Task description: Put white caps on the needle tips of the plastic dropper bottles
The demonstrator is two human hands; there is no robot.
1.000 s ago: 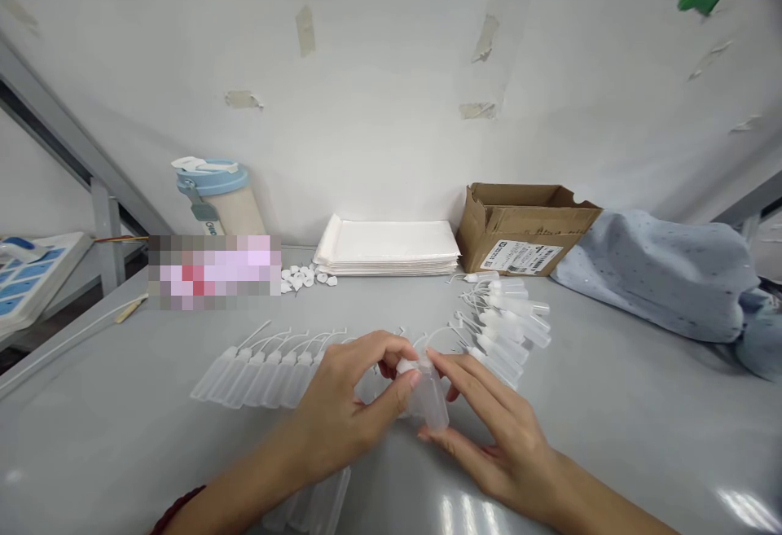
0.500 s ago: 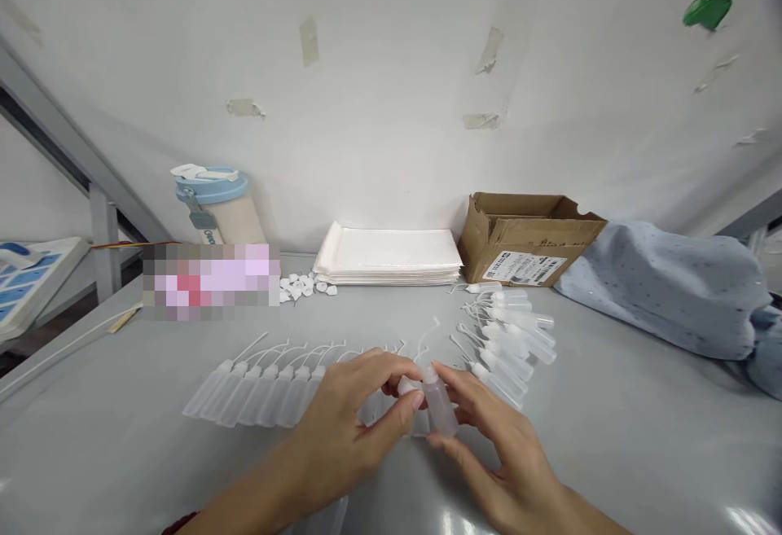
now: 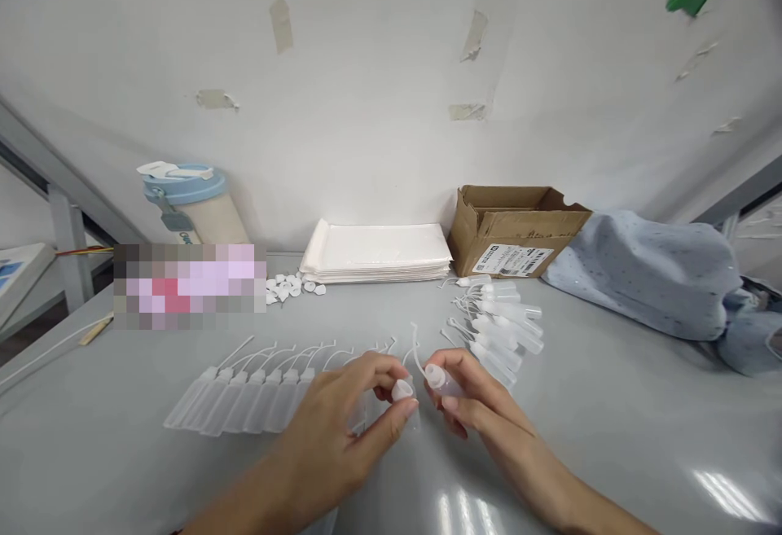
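Note:
Between thumb and fingertips, my left hand (image 3: pixel 345 413) pinches a small white cap (image 3: pixel 401 390), its hollow side showing. Just to the right, my right hand (image 3: pixel 489 409) is closed around a small translucent squeeze bottle (image 3: pixel 450 387) tilted with its uncapped mouth toward me. A thin white strap (image 3: pixel 418 352) rises beside that bottle's neck. Cap and bottle are a short gap apart. Similar squeeze bottles (image 3: pixel 241 401) with thin straps lie in a row left of and behind my left hand, which hides part of the row. More bottles (image 3: pixel 507 327) lie in a loose pile beyond my right hand.
Several loose white caps (image 3: pixel 293 287) lie at the back left, near a blurred pink item (image 3: pixel 201 282) and a blue-lidded tumbler (image 3: pixel 195 201). Stacked white padded envelopes (image 3: pixel 384 250) and a cardboard box (image 3: pixel 519 234) stand by the wall, with blue cloth (image 3: pixel 641 274) at right.
My right hand has tipped the bottle so its mouth faces me and drawn it right, away from the cap. My left hand still pinches the cap. The whole view has shifted slightly.

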